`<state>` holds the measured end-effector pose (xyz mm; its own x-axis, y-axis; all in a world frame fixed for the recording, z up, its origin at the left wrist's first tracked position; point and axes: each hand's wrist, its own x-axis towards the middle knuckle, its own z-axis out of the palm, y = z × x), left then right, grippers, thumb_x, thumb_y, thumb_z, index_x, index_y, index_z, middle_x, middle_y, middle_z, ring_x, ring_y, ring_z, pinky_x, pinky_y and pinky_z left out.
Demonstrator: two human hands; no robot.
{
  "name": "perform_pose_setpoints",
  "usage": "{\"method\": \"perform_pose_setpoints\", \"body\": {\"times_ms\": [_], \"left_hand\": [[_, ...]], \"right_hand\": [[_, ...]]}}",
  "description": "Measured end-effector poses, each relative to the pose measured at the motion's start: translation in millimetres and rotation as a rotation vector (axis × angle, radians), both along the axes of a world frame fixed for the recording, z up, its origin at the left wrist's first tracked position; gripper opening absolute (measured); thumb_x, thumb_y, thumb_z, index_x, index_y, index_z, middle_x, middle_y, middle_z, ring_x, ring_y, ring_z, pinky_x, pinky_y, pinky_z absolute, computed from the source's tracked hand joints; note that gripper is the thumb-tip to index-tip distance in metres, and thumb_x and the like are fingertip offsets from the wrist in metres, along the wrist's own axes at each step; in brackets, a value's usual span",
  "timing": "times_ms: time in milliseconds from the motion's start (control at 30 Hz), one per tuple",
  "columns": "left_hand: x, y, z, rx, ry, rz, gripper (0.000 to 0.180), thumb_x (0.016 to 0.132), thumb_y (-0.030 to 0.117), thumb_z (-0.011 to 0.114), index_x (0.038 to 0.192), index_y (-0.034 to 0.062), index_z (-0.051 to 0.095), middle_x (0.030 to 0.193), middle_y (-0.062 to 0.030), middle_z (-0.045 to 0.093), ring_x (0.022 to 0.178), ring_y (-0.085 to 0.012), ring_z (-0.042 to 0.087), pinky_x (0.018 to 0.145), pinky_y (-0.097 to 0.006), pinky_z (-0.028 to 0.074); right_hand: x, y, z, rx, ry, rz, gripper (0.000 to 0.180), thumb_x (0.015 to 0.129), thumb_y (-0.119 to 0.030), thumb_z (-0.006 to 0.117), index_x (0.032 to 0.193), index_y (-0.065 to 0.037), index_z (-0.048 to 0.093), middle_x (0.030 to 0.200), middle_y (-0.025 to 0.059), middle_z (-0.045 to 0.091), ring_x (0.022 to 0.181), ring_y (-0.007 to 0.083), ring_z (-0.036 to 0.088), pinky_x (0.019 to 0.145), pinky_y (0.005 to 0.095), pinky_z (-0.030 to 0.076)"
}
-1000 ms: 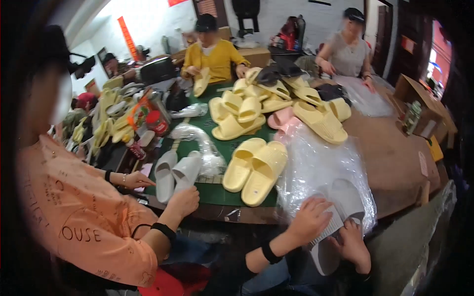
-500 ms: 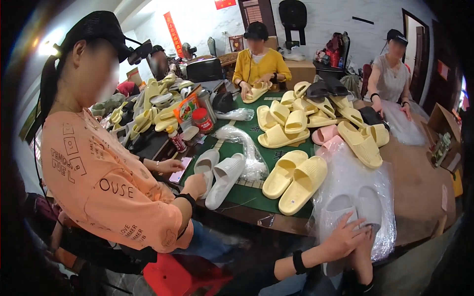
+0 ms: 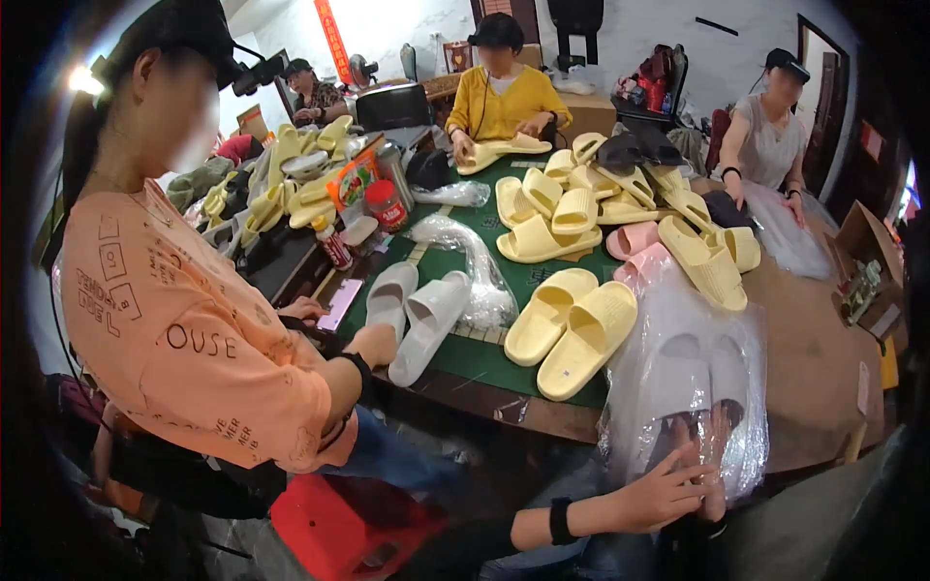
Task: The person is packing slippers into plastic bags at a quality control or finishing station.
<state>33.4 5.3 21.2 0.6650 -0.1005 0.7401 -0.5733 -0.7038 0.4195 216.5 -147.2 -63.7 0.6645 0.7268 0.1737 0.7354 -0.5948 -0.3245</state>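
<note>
Clear bag (image 3: 693,387) w/ grey slippers (image 3: 712,373), lower right; left hand (image 3: 668,489) fingers spread on it, right hand (image 3: 715,474) pinching film; slick plastic could slip, pair might slide off table (image 3: 814,378).

Green mat (image 3: 455,353) over a brown surface (image 3: 814,368). Pair of yellow slippers (image 3: 572,324) side by side near the front edge. To the left, pair of grey slippers (image 3: 412,310), beside a crumpled clear bag (image 3: 475,261). Heap of yellow slippers (image 3: 581,198) further back, two pink ones (image 3: 635,247) at its near side. Red-lidded jar (image 3: 386,205) and small bottle (image 3: 332,247) at the left, phone (image 3: 339,303) lying flat close by. Red stool (image 3: 349,528) below. Cardboard box (image 3: 862,257) at the right edge.
</note>
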Motion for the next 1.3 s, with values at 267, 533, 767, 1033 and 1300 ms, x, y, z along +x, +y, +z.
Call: {"method": "perform_pose_setpoints", "body": {"times_ms": [267, 533, 767, 1033, 1300], "left_hand": [[-39, 11, -44, -0.169, 0.204, 0.710, 0.068, 0.079, 0.011, 0.065, 0.141, 0.0070, 0.037, 0.149, -0.0263, 0.018, 0.137, -0.0396, 0.026, 0.111, -0.055, 0.017], [-47, 17, -61, -0.890, 0.324, 0.598, 0.068, 0.089, -0.007, 0.047, 0.148, 0.0049, 0.016, 0.135, -0.0212, 0.046, 0.112, -0.0250, 0.054, 0.090, -0.034, 0.045], [-39, 9, -120, -1.134, 0.527, 0.446, 0.058, 0.088, -0.008, 0.045, 0.142, 0.0030, 0.031, 0.120, -0.0159, 0.057, 0.101, -0.0199, 0.058, 0.088, -0.030, 0.045], [-41, 14, -92, -1.227, 0.680, 0.420, 0.046, 0.090, 0.003, 0.050, 0.135, 0.0061, 0.043, 0.105, -0.0097, 0.062, 0.093, -0.0132, 0.057, 0.084, -0.028, 0.045], [-36, 11, -104, -1.449, 0.485, 0.318, 0.029, 0.094, 0.008, 0.052, 0.122, 0.0019, 0.049, 0.099, -0.0039, 0.060, 0.091, -0.0087, 0.056, 0.079, -0.024, 0.045]], "right_hand": [[-44, 95, 76, -0.135, 0.067, 0.018, 0.056, 0.088, -0.039, 0.056, 0.118, 0.008, 0.054, 0.135, 0.0277, 0.042, 0.132, 0.0455, 0.029, 0.110, 0.0534, 0.019], [-46, 118, 81, -0.065, 0.046, 0.021, 0.041, 0.085, -0.030, 0.060, 0.099, 0.009, 0.059, 0.126, 0.0293, 0.046, 0.115, 0.0470, 0.042, 0.098, 0.0516, 0.032], [-47, 120, 71, -0.034, 0.075, -0.041, 0.038, 0.085, -0.027, 0.063, 0.099, 0.008, 0.056, 0.130, 0.0345, 0.041, 0.125, 0.0524, 0.034, 0.103, 0.0545, 0.031], [-37, 101, 44, 0.035, 0.099, 0.126, 0.062, 0.086, -0.028, 0.063, 0.137, -0.002, 0.040, 0.145, 0.0323, 0.026, 0.135, 0.0485, 0.022, 0.109, 0.0538, 0.022], [-51, 59, 61, -0.124, 0.451, 0.314, 0.098, 0.069, -0.037, 0.079, 0.147, -0.008, 0.027, 0.152, 0.0287, 0.011, 0.142, 0.0441, 0.005, 0.113, 0.0519, 0.009]]}}
